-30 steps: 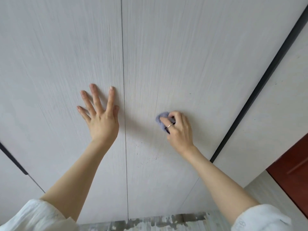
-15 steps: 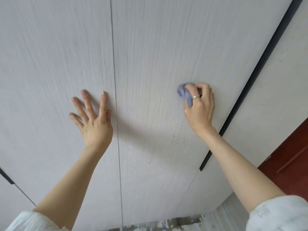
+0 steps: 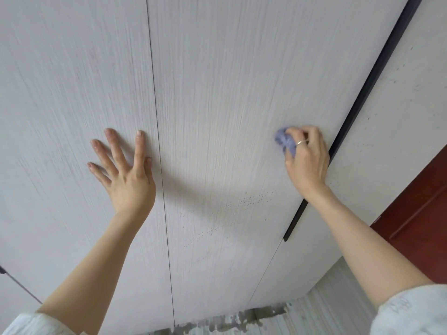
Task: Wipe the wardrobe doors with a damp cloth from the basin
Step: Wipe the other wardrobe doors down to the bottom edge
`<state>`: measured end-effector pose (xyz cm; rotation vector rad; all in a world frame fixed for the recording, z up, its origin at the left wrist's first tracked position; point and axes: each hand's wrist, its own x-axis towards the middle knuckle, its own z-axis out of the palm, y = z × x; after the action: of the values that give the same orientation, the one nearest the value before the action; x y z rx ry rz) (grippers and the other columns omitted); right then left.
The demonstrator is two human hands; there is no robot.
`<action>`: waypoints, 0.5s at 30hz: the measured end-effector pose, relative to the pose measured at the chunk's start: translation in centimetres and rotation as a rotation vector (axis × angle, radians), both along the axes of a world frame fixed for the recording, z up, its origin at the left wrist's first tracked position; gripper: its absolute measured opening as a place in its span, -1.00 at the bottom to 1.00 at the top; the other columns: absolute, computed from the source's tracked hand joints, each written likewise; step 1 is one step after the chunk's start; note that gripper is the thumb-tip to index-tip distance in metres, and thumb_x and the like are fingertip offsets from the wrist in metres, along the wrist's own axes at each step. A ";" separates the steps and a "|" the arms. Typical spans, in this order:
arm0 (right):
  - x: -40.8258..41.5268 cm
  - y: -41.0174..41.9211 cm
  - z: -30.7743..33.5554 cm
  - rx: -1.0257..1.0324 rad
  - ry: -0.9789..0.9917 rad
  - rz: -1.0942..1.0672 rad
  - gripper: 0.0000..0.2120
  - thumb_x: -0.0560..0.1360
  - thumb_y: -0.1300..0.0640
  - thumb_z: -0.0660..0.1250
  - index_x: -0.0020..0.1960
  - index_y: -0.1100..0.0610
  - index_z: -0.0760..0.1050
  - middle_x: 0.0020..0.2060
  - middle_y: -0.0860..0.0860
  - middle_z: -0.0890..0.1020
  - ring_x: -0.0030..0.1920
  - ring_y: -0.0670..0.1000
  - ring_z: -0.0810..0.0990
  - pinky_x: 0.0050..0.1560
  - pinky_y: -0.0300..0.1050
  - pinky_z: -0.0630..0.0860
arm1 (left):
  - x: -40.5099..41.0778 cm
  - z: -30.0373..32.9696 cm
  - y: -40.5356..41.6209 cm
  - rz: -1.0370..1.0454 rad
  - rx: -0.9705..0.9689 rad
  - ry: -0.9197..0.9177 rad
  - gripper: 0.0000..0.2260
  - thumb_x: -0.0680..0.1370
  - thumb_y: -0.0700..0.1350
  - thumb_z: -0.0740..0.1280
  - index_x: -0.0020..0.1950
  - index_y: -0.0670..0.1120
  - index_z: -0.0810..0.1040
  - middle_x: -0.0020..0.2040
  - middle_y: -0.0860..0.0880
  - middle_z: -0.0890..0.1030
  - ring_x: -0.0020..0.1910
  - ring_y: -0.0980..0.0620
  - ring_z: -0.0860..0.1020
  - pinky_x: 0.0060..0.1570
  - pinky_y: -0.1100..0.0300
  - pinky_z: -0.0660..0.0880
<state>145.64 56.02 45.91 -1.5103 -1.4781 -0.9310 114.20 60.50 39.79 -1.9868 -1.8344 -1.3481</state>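
Pale grey wood-grain wardrobe doors fill the view. My left hand (image 3: 125, 170) lies flat with spread fingers on the left door (image 3: 60, 105), just left of the thin seam. My right hand (image 3: 307, 155) grips a bunched lilac cloth (image 3: 284, 140) and presses it against the middle door (image 3: 217, 93), close to the black handle strip (image 3: 377, 68) on that door's right edge. Small dark specks dot the door below the cloth. The basin is out of sight.
A further pale door (image 3: 399, 105) lies right of the black strip. A dark red door (image 3: 418, 223) stands at the right edge. Worn grey flooring (image 3: 229, 322) shows along the bottom. A second dark handle tip (image 3: 2, 269) peeks in at the far left.
My right hand has carried the cloth up and rightward across the middle door, from beside the seam to near the black strip. My left hand has stayed flat on the left door.
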 end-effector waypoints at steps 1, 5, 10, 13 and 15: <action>0.2 0.2 0.6 0.038 0.051 -0.015 -0.64 0.26 0.40 0.44 0.02 0.20 0.55 -0.10 0.19 0.52 -0.18 0.19 0.53 -0.29 -0.04 0.46 | -0.1 -0.1 0.1 -0.001 0.007 0.001 -0.53 0.66 -0.10 0.07 0.54 0.12 0.01 0.54 -0.23 -0.15 0.47 -0.37 -0.21 0.34 -0.37 -0.22; -0.7 -0.2 -4.1 -0.028 0.093 -0.013 -0.62 0.22 0.50 0.36 -0.03 0.20 0.58 -0.12 0.20 0.51 -0.19 0.21 0.52 -0.33 -0.06 0.44 | 0.1 -0.4 0.3 0.000 0.030 0.003 -0.52 0.66 -0.12 0.07 0.54 0.12 0.01 0.53 -0.25 -0.14 0.46 -0.39 -0.20 0.33 -0.37 -0.23; -1.7 -1.9 -12.2 -0.419 0.230 -0.070 -0.74 0.27 0.51 0.37 -0.13 0.25 0.57 -0.20 0.18 0.49 -0.22 0.22 0.52 -0.45 -0.10 0.41 | 0.1 -0.8 0.7 0.015 0.060 0.000 -0.54 0.66 -0.12 0.05 0.54 0.09 0.01 0.52 -0.29 -0.11 0.45 -0.42 -0.17 0.33 -0.38 -0.23; -0.6 -2.1 -11.2 -0.469 0.205 -0.098 -0.72 0.26 0.48 0.42 -0.08 0.23 0.59 -0.15 0.17 0.53 -0.16 0.22 0.55 -0.40 -0.11 0.37 | -0.1 -1.1 0.8 0.007 0.080 -0.006 -0.55 0.66 -0.11 0.05 0.54 0.08 0.04 0.52 -0.31 -0.08 0.45 -0.44 -0.15 0.32 -0.38 -0.22; 0.5 -2.1 -8.5 -0.319 0.186 -0.099 -0.69 0.22 0.47 0.45 -0.09 0.24 0.59 -0.13 0.19 0.56 -0.18 0.24 0.57 -0.39 -0.07 0.44 | 0.0 -1.3 0.9 0.012 0.093 0.000 -0.56 0.67 -0.11 0.05 0.54 0.09 0.05 0.52 -0.32 -0.07 0.44 -0.45 -0.14 0.32 -0.39 -0.22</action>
<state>146.09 53.88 37.38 -1.8609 -1.4760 -0.6091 114.18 61.43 38.50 -1.9264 -1.7476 -1.4032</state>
